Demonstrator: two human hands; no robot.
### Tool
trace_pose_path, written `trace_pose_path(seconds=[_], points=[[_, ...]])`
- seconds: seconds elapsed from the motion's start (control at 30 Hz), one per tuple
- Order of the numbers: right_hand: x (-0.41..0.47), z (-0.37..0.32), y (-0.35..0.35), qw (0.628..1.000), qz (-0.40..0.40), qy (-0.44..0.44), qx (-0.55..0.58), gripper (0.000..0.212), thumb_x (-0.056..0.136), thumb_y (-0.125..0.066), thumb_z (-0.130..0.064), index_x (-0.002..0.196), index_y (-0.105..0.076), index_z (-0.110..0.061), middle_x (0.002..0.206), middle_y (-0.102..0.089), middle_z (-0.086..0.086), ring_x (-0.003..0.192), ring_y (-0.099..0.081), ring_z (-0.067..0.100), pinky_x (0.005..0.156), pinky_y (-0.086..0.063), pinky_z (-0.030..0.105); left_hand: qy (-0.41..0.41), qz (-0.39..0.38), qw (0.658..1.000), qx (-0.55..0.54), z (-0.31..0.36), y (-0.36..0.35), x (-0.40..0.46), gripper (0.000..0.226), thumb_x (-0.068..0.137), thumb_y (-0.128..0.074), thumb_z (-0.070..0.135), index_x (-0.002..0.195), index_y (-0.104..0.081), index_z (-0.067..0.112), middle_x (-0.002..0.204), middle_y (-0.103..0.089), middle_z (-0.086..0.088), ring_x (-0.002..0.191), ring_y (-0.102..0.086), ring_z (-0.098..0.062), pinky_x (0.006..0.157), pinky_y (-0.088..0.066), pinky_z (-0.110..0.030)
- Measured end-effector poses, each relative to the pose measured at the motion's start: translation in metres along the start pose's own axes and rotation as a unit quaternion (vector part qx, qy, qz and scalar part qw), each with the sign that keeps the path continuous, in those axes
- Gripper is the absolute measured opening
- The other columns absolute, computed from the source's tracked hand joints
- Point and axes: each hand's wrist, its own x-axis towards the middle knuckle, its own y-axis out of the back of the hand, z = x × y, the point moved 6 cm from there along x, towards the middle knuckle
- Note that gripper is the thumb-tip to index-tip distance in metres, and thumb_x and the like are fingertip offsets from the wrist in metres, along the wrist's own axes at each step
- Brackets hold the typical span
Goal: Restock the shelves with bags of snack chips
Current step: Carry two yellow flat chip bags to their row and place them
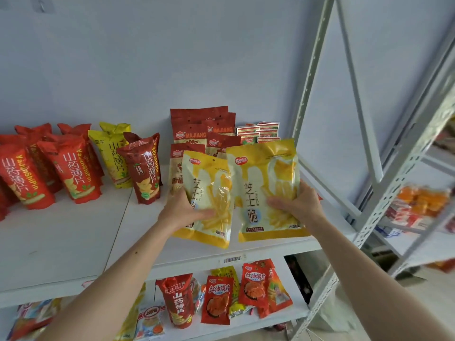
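Two yellow snack bags are in my grip, one per hand, held upright over the front of the white shelf [73,237]. My left hand [183,209] is closed on the left yellow bag [209,193], thumb across its lower front and fingers behind; my right hand [295,205] is closed on the right yellow bag [263,183], thumb on its front and fingers wrapped around its right edge. The two bags sit side by side with their inner edges touching or slightly overlapping; whether their bottom edges rest on the shelf board I cannot tell. Directly behind them stand dark red bags marked MAJIANG [197,129], stacked in rows against the wall, with small red-and-green packets [261,131] to their right. Farther left on the same shelf stand tall orange-red chip bags [71,173], a yellow chip bag [110,153] and a brown-red chip bag [145,173], all upright. On the lower shelf [246,323] stand more red snack bags [216,299]. A grey metal upright [307,94] frames the shelf on the right.
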Motion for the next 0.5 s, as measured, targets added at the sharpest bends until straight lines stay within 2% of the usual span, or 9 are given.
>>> trace_pose_path(seconds=[0.13,0.23,0.33,0.43,0.5], points=[[-0.009,0.0,0.024,0.998,0.03,0.006,0.046,0.055,0.056,-0.094,-0.019,0.102,-0.064,-0.018,0.09,-0.075,-0.002,0.069,-0.075,0.011,0.055,-0.061,0.03,-0.024,-0.023,0.997,-0.066,0.011,-0.024,0.005,0.102,0.036,-0.083,0.07,0.12,-0.048,0.023,0.111,-0.064,0.007,0.104,-0.062,-0.018,0.092,-0.053,-0.048],[-0.019,0.0,0.042,0.996,0.053,0.01,0.066,0.051,0.058,-0.092,-0.013,0.098,-0.062,-0.02,0.09,-0.074,-0.002,0.064,-0.074,0.007,0.051,-0.057,0.023,-0.064,-0.041,0.993,-0.095,0.027,-0.042,0.005,0.096,0.045,-0.09,0.06,0.123,-0.047,0.024,0.11,-0.065,0.009,0.103,-0.064,-0.017,0.092,-0.054,-0.044],[-0.032,0.005,0.063,0.993,0.088,0.005,0.083,0.065,0.049,-0.094,-0.017,0.105,-0.061,-0.014,0.093,-0.074,0.001,0.07,-0.075,0.013,0.056,-0.061,0.03,-0.106,-0.064,0.986,-0.111,0.043,-0.062,0.007,0.088,0.055,-0.094,0.043,0.126,-0.046,0.023,0.106,-0.062,0.014,0.099,-0.061,-0.01,0.088,-0.051,-0.032],[-0.048,0.015,0.088,0.988,0.131,-0.003,0.084,0.085,0.038,-0.095,-0.029,0.113,-0.059,-0.013,0.099,-0.075,0.005,0.08,-0.076,0.022,0.065,-0.063,0.043,-0.126,-0.107,0.98,-0.113,0.054,-0.085,0.011,0.091,0.045,-0.091,0.056,0.119,-0.051,0.022,0.107,-0.067,0.01,0.099,-0.066,-0.011,0.085,-0.057,-0.036],[-0.061,0.022,0.105,0.984,0.155,-0.006,0.089,0.084,0.041,-0.095,-0.025,0.115,-0.058,-0.014,0.102,-0.074,0.006,0.082,-0.076,0.024,0.067,-0.063,0.046,-0.143,-0.134,0.974,-0.115,0.064,-0.103,0.009,0.087,0.048,-0.093,0.051,0.119,-0.051,0.023,0.104,-0.069,0.01,0.095,-0.068,-0.01,0.083,-0.058,-0.037]])
